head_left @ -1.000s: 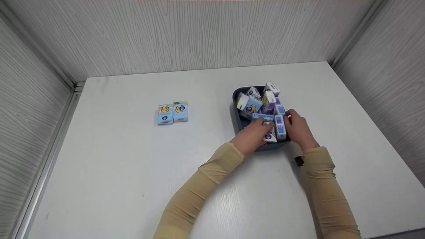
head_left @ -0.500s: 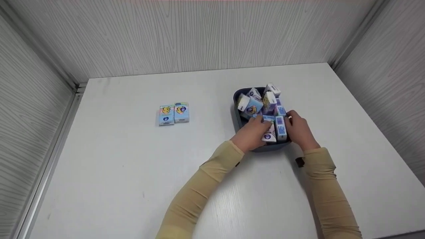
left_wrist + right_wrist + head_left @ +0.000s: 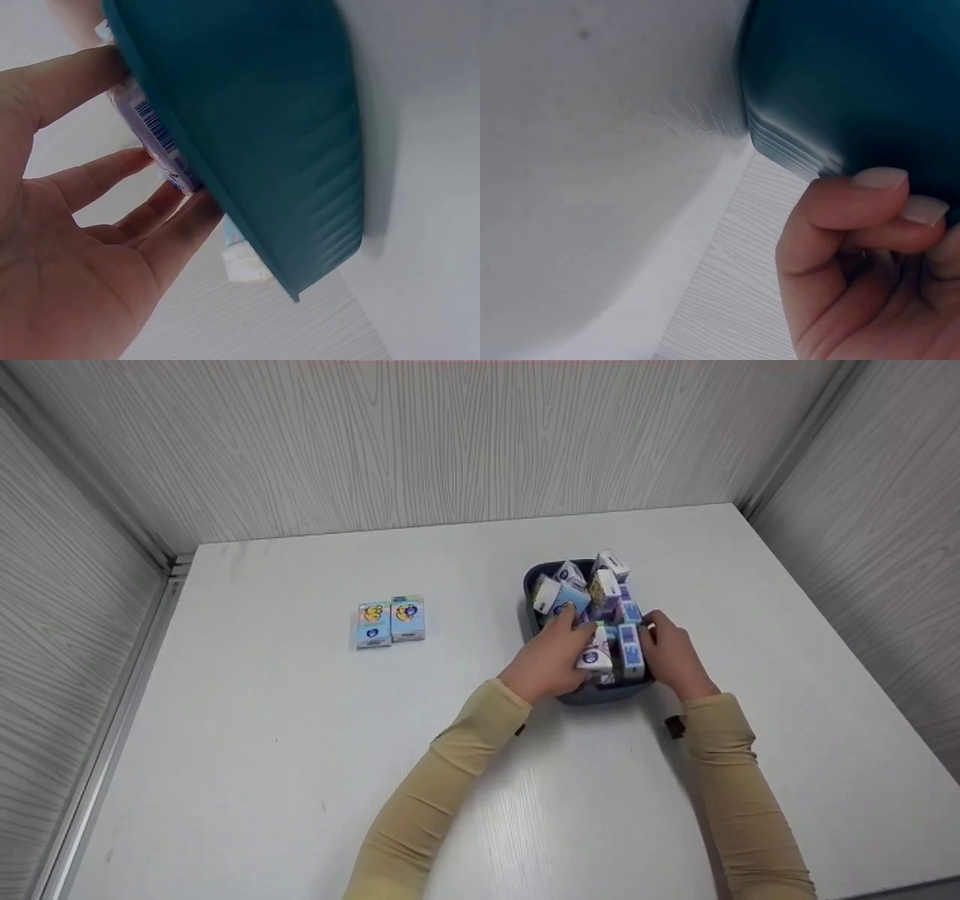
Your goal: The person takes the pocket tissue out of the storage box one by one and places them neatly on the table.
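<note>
A dark blue plastic basket (image 3: 600, 697) holds several small printed boxes, loosely piled. My left hand (image 3: 547, 658) reaches over its near left side and grips a white and pink box (image 3: 596, 657) between thumb and fingers. In the left wrist view, a purple barcoded side of a box (image 3: 154, 127) shows between the fingers, partly hidden by the basket wall (image 3: 255, 127). At the basket's right side, my right hand (image 3: 675, 658) holds the rim, its fingers (image 3: 847, 202) curled against the outer wall. Beside that hand, a blue and white box (image 3: 631, 651) stands on edge inside.
Two light blue boxes with yellow prints, a left one (image 3: 373, 624) and a right one (image 3: 408, 619), lie side by side on the white table (image 3: 300, 780), left of the basket. Pale wood-grain panels (image 3: 450, 442) enclose the table at the back and both sides.
My left hand has shifted slightly left with the white and pink box, opening a gap beside the upright blue and white box. The right hand keeps its place on the rim.
</note>
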`<control>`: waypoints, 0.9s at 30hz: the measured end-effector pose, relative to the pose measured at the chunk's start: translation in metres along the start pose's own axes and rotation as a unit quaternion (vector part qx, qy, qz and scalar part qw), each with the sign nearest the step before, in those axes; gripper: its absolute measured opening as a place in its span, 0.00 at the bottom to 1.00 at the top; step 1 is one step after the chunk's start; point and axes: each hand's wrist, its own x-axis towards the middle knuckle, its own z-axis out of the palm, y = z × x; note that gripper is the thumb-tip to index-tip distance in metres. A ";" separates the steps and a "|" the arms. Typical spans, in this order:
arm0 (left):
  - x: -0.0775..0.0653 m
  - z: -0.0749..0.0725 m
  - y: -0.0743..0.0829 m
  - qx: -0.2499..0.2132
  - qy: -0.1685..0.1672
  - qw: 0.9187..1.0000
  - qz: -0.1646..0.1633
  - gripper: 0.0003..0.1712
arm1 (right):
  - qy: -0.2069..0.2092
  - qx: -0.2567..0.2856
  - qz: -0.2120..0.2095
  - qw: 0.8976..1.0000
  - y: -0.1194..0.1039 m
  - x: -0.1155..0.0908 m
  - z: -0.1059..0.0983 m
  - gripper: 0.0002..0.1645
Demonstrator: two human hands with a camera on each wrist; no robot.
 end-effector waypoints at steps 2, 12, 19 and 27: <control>-0.004 -0.003 -0.001 -0.003 0.010 1.000 0.002 0.38 | 0.001 0.000 0.000 1.000 0.001 0.000 0.000 0.20; -0.032 -0.024 -0.018 -0.010 0.096 0.995 -0.038 0.37 | -0.001 -0.006 -0.005 1.000 0.001 0.000 0.000 0.21; -0.050 -0.033 -0.040 -0.022 0.128 0.988 -0.083 0.38 | -0.002 -0.006 -0.002 1.000 -0.001 0.001 0.000 0.21; -0.063 -0.023 -0.065 0.001 0.108 0.988 -0.112 0.36 | 0.003 -0.005 -0.001 1.000 -0.001 0.000 -0.001 0.20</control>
